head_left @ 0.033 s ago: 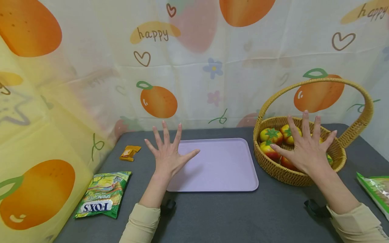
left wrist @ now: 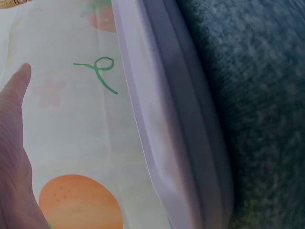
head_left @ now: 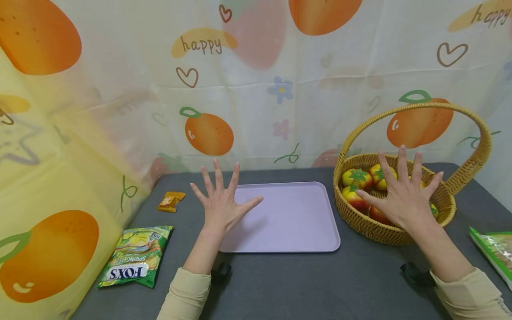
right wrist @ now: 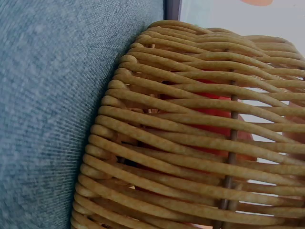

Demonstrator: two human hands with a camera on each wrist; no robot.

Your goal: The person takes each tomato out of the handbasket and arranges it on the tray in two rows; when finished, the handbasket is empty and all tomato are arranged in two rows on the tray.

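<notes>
My left hand (head_left: 220,206) is held up with its fingers spread, overlapping the left side of a pale purple tray (head_left: 288,218) in the head view. It holds nothing. In the left wrist view, the thumb side of that hand (left wrist: 14,143) shows beside the tray's raised edge (left wrist: 157,114). My right hand (head_left: 406,195), also spread and holding nothing, overlaps the wicker basket (head_left: 374,229) on the right. Inside lie several red-and-yellow, tomato-like fruits (head_left: 357,178) with green leafy tops, partly hidden by the hand. The basket's woven side (right wrist: 190,129) fills the right wrist view.
A small orange wrapped packet (head_left: 171,202) and a green FOX'S candy bag (head_left: 136,255) lie left of the tray. Another green packet (head_left: 496,253) is cut off at the right edge. The basket's tall handle (head_left: 416,106) arches upward; a fruit-printed cloth (head_left: 248,89) hangs behind the grey table.
</notes>
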